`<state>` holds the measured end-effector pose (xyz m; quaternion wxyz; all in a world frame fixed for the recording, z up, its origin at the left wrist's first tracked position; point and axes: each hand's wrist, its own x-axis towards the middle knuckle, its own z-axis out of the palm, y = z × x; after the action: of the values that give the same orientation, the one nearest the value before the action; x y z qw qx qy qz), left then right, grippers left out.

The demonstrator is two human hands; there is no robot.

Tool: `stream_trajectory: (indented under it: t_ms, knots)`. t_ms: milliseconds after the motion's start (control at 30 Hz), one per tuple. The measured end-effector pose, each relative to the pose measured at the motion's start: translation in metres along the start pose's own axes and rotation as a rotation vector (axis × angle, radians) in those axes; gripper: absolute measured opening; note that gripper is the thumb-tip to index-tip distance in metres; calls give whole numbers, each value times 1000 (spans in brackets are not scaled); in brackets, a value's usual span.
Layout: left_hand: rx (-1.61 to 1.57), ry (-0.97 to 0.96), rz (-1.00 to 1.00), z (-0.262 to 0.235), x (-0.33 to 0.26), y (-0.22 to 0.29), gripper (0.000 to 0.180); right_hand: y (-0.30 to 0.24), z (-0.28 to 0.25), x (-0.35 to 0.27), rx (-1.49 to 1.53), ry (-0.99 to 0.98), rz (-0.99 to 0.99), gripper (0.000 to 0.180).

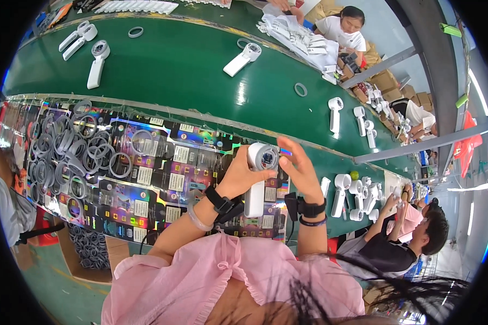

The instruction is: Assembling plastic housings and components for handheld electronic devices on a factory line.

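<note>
My left hand (236, 177) is closed around the head of a white handheld fan (254, 201), its thumb lying across the near side. The fan's handle hangs down toward me. A grey ring sits around the front of the fan's head, and dark inner parts show within it. At the right side of the head, my right hand (302, 172) has its fingers apart and curved, close to the rim; whether they touch it I cannot tell. Both wrists wear black straps. To the left, many loose grey rings (65, 143) lie heaped on the printed, plastic-covered worktop (141, 208).
Beyond the worktop runs a green conveyor belt (173, 70) bearing scattered white fans (96, 65) and a few rings. More fans (340, 195) stand crowded at my right. A cardboard box (69, 261) of rings is below left. Co-workers sit across the belt and to my right.
</note>
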<state>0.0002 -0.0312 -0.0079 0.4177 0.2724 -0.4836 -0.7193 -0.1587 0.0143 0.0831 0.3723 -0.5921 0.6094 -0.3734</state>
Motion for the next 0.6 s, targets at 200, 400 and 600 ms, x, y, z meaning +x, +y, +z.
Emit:
stream_trajectory:
  t_ms: [200, 400, 600]
  knots:
    - [-51, -188, 110, 13, -9, 17, 69, 5, 17, 28, -239, -200, -162, 36]
    - [-498, -258, -375, -1, -4, 25, 59, 11, 12, 26, 243, -84, 113, 42]
    - [-630, -144, -510, 6, -4, -1, 49, 5, 44, 26, -308, 69, -195, 34]
